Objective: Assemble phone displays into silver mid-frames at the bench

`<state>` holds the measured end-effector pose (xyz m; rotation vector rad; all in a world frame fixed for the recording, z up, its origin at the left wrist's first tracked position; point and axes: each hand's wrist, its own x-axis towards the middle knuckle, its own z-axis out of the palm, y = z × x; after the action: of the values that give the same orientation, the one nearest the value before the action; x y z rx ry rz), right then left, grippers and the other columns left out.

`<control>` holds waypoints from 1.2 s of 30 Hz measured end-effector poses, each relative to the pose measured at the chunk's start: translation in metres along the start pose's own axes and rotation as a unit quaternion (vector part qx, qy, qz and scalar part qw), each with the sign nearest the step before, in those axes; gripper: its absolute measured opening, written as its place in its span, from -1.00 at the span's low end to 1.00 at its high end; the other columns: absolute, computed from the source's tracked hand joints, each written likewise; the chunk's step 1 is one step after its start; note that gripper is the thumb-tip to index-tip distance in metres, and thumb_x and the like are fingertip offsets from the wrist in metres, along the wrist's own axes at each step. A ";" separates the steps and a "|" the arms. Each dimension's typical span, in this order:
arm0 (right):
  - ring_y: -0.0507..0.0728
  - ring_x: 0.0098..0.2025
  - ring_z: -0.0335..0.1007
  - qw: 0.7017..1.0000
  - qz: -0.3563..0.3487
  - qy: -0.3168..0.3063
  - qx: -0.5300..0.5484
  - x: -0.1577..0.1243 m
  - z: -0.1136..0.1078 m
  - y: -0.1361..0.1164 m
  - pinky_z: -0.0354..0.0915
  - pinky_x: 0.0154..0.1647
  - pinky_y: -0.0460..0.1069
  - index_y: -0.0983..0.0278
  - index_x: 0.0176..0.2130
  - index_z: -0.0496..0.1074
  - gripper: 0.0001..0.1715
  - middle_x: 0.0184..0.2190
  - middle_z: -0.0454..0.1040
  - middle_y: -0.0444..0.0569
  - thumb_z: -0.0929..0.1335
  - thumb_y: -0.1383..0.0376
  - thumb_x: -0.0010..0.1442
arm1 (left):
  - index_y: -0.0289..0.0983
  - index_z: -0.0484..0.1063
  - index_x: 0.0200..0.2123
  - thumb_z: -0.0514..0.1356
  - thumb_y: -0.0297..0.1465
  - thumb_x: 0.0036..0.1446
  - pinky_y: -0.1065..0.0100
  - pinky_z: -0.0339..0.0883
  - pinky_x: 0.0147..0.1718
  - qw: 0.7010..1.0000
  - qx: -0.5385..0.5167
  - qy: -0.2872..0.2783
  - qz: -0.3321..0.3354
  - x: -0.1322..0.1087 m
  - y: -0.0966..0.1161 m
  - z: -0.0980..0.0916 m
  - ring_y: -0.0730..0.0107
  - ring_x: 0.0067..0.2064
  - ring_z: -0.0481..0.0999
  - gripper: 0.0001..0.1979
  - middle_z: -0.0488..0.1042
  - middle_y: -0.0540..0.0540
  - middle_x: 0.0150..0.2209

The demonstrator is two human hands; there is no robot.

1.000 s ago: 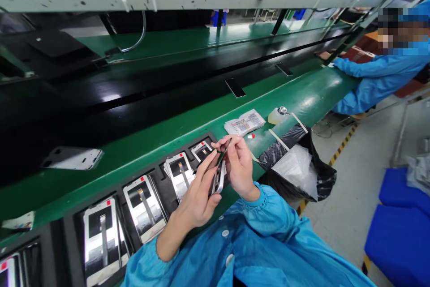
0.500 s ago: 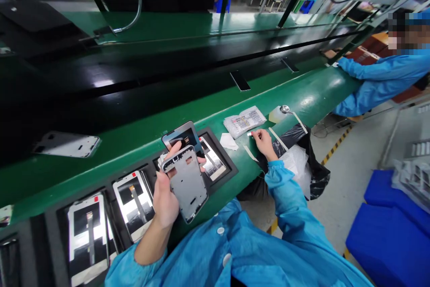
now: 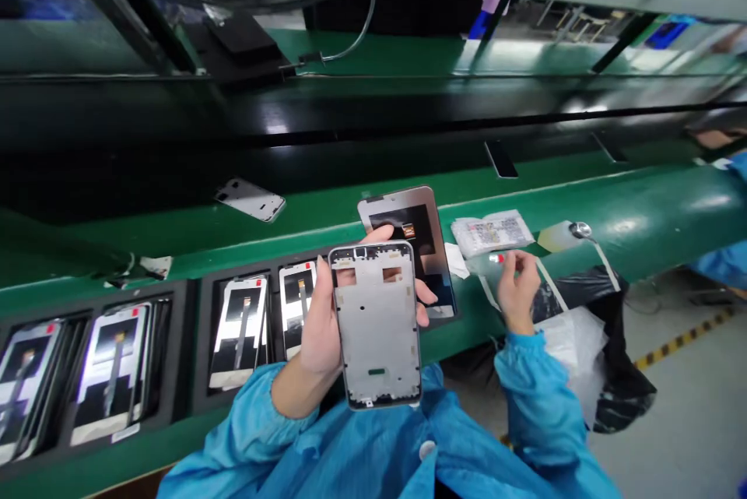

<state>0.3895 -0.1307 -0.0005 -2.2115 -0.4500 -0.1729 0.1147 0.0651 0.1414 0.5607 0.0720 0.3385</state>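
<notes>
My left hand is wrapped round a phone middle frame, a grey plate with cut-outs, tilted toward me. Behind it is a phone screen panel with a dark back and a small gold flex connector; whether my fingers also grip this panel is partly hidden. To the right, my right hand has its fingers pinched together at a small clear piece of film with a red tab, low over the green bench. A clear plastic pack of small parts lies just beyond that hand.
Dark foam trays with several screen panels line the bench at left. Another phone frame lies beyond, near the black belt. Tape strips stick to the bench edge by a black bag.
The view has swung left, showing more trays. The middle frame now stands more upright and squarer to me, and the screen panel shows more to its right. My right hand remains pinched.
</notes>
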 end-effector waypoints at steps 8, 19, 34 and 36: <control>0.20 -0.38 0.50 0.797 -0.100 -0.461 0.377 -0.054 -0.022 -0.150 0.53 -0.34 0.07 0.19 -0.16 0.59 -0.22 -0.48 0.42 -0.09 0.35 -0.43 0.48 | -0.10 0.14 0.68 0.13 0.28 0.52 0.22 0.64 -0.17 0.999 0.008 -0.041 -0.003 0.004 0.003 0.013 0.12 -0.18 0.81 -0.08 0.79 -0.22 -0.05; 0.38 -0.20 0.77 0.799 0.094 -0.313 0.505 -0.072 -0.020 -0.146 0.77 -0.18 0.24 0.10 -0.08 0.74 -0.29 -0.29 0.75 0.03 0.47 -0.42 0.33 | 0.02 0.36 0.59 0.09 0.29 0.53 0.12 0.70 -0.12 0.999 0.001 -0.005 0.045 -0.007 0.016 0.025 0.10 -0.17 0.79 -0.21 0.77 -0.21 0.10; 0.32 -0.14 0.77 0.781 0.027 -0.368 0.503 -0.062 -0.028 -0.118 0.75 -0.05 0.20 0.11 0.22 0.66 -0.23 0.01 0.77 0.11 0.49 -0.36 0.38 | 0.03 0.50 0.52 0.08 0.24 0.55 0.08 0.67 -0.14 0.998 0.000 -0.002 0.064 -0.014 0.015 0.040 0.07 -0.15 0.74 -0.28 0.71 -0.22 0.28; 0.30 -0.20 0.75 0.801 0.012 -0.345 0.489 -0.060 -0.027 -0.117 0.74 -0.14 0.17 0.13 0.23 0.63 -0.24 -0.03 0.77 0.10 0.52 -0.33 0.36 | 0.06 0.49 0.54 0.06 0.24 0.55 0.01 0.67 -0.18 0.998 0.021 0.027 0.060 -0.016 0.014 0.041 0.00 -0.17 0.73 -0.28 0.73 -0.21 0.24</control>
<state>0.2905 -0.1006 0.0851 -1.1684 -0.6970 0.7607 0.1020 0.0502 0.1831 0.5978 0.0981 0.4704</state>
